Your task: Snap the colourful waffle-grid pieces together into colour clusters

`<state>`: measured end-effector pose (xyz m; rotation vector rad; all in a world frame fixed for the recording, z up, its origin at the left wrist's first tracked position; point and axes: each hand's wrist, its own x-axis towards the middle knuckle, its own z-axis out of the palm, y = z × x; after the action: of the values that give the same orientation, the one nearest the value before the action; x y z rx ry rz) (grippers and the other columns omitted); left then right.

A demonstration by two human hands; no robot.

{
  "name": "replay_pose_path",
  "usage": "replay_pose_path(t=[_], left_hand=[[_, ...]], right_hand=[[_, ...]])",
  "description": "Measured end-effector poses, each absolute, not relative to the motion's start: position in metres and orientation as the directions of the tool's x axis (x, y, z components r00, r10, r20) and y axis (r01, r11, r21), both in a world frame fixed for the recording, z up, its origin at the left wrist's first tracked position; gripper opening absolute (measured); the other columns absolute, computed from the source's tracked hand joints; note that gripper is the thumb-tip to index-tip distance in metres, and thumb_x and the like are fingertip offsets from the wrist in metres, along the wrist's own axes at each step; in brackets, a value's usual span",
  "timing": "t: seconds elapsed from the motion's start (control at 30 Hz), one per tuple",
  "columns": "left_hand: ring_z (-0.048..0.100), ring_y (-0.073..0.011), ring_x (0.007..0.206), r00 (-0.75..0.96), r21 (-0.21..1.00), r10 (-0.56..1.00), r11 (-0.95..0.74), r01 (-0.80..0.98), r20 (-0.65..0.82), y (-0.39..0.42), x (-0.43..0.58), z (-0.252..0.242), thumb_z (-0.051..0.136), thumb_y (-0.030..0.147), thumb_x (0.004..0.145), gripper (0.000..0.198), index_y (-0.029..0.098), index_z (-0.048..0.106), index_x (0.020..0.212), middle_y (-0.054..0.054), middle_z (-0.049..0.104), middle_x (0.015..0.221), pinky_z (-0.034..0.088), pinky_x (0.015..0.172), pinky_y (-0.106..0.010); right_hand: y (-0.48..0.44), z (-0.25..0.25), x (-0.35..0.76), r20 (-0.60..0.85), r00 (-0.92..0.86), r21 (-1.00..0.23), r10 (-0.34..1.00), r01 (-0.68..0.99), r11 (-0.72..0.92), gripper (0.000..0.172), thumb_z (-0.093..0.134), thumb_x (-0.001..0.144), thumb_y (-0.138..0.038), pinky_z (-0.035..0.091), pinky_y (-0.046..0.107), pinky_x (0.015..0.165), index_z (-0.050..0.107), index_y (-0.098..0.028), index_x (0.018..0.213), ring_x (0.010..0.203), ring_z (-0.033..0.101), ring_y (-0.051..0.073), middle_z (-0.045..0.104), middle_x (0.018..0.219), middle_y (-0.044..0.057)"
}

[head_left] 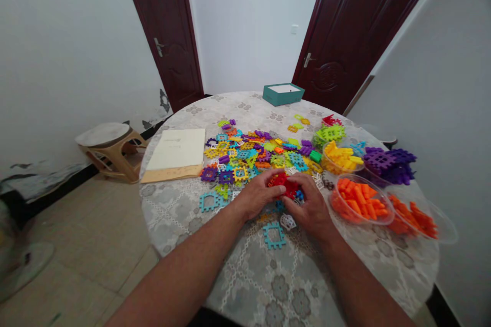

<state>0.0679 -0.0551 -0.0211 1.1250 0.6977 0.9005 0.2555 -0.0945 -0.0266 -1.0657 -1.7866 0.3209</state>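
Observation:
Red plastic building pieces [282, 182] are between my two hands, above the near edge of a mixed pile. My left hand [258, 195] is closed on them from the left, thumb across the front. From the right, my right hand [309, 202] grips them too; a small blue piece [299, 195] shows beside its fingers. How many red pieces there are I cannot tell, since the fingers cover part of them. Just below lie a light-blue square frame piece [273, 235] and a white lattice piece [287, 222]. The pile of colourful building pieces [245, 155] spreads behind my hands.
Clear tubs hold sorted pieces on the right: orange [360, 200], yellow [340, 157], green [329, 134] and purple [387, 163]. Papers [178, 150] lie at the left, a teal box [283, 96] at the table's far edge. A stool [109, 145] stands beside the table [245, 281].

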Motion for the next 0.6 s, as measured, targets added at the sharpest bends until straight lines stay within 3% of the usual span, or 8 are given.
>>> replay_pose_path(t=[0.23, 0.6], left_hand=[[0.066, -0.0319, 0.119, 0.479, 0.995, 0.877, 0.008, -0.097, 0.040, -0.054, 0.062, -0.014, 0.082, 0.033, 0.080, 0.066, 0.026, 0.066, 0.143, -0.011, 0.069, 0.136, 0.049, 0.107, -0.049], [0.070, -0.0281, 0.110, 0.485, 0.937, 0.873, 0.205, -0.284, -0.044, -0.051, 0.068, -0.021, 0.082, 0.028, 0.080, 0.058, 0.025, 0.069, 0.136, -0.011, 0.071, 0.128, 0.054, 0.103, -0.050]], right_hand=[[-0.087, -0.040, 0.264, 0.503, -0.002, -0.800, 0.864, 0.378, 0.467, 0.040, 0.081, 0.087, -0.037, 0.054, 0.047, 0.103, 0.066, -0.029, 0.123, 0.116, 0.064, 0.027, 0.065, 0.125, 0.009], [-0.090, -0.031, 0.261, 0.337, 0.106, -0.923, 0.936, 0.233, 0.306, 0.037, 0.078, 0.087, -0.041, 0.057, 0.044, 0.098, 0.071, -0.025, 0.120, 0.106, 0.070, 0.026, 0.074, 0.116, 0.007]])
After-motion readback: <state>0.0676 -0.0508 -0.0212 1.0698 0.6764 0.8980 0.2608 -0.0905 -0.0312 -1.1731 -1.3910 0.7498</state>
